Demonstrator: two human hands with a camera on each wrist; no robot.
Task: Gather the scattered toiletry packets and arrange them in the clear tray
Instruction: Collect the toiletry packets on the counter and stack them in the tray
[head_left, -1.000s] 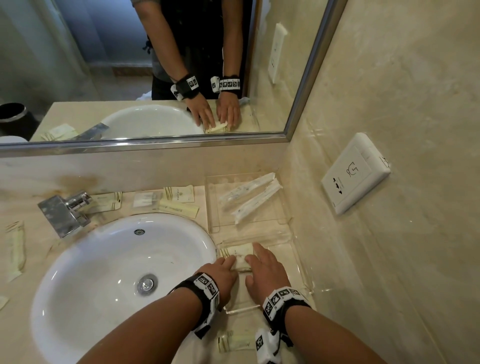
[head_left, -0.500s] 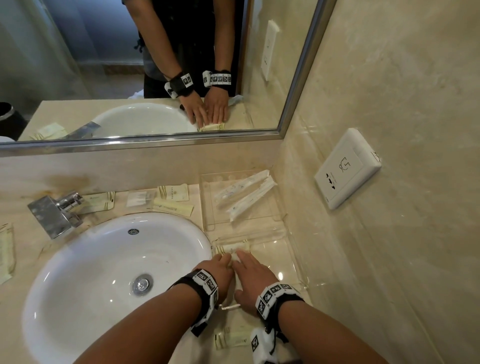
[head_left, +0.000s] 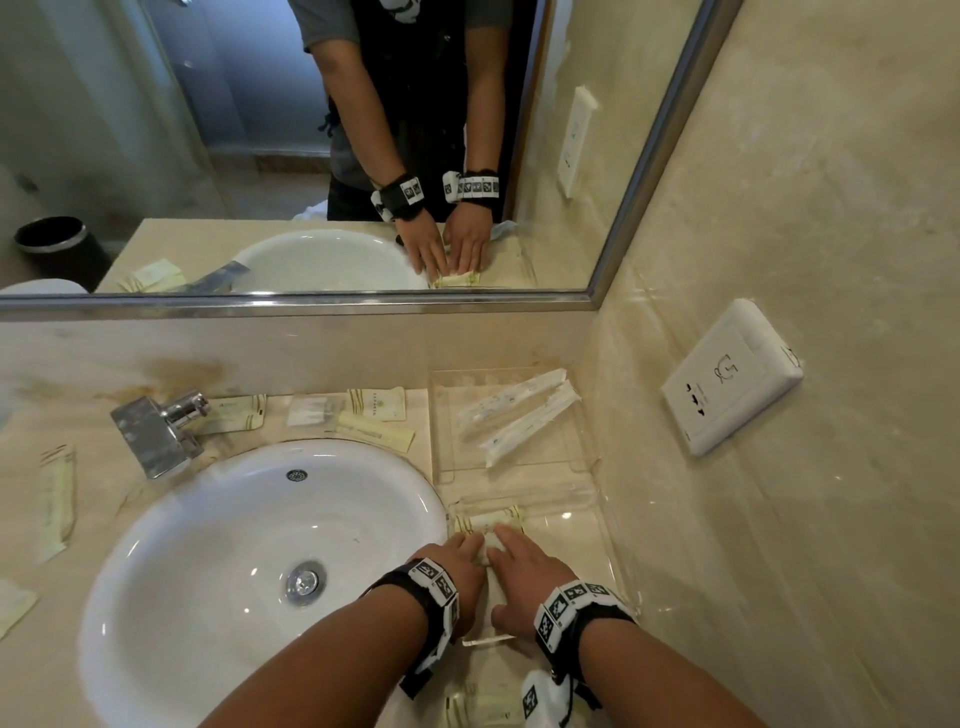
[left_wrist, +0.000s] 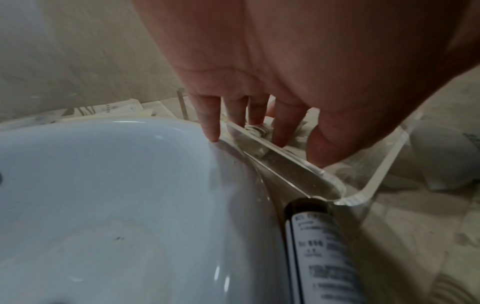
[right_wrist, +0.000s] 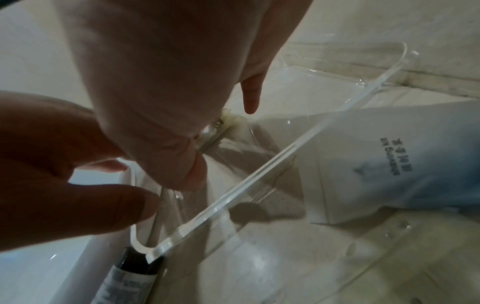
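Two clear trays stand right of the sink. The near clear tray (head_left: 592, 525) holds cream packets (head_left: 491, 519) in its far left corner. My left hand (head_left: 470, 545) and right hand (head_left: 506, 540) lie side by side on them, fingers straight and pressing down. In the left wrist view the fingers (left_wrist: 281, 131) touch the packets (left_wrist: 257, 129) just inside the tray wall (left_wrist: 285, 164), and the little finger rests outside it. The far tray (head_left: 519, 467) holds two long white packets (head_left: 519, 410). More cream packets (head_left: 376, 404) lie behind the sink.
The white sink (head_left: 234, 571) and chrome faucet (head_left: 156, 431) fill the left. Packets lie left of the sink (head_left: 57, 499) and under my wrists (head_left: 483, 701). A dark tube (left_wrist: 317, 236) and a white sachet (right_wrist: 389, 164) lie by the near tray. A wall socket (head_left: 727, 374) juts out at right.
My right hand has slid left, so both hands now sit close together over the cream packets. The packets have stayed in the near tray.
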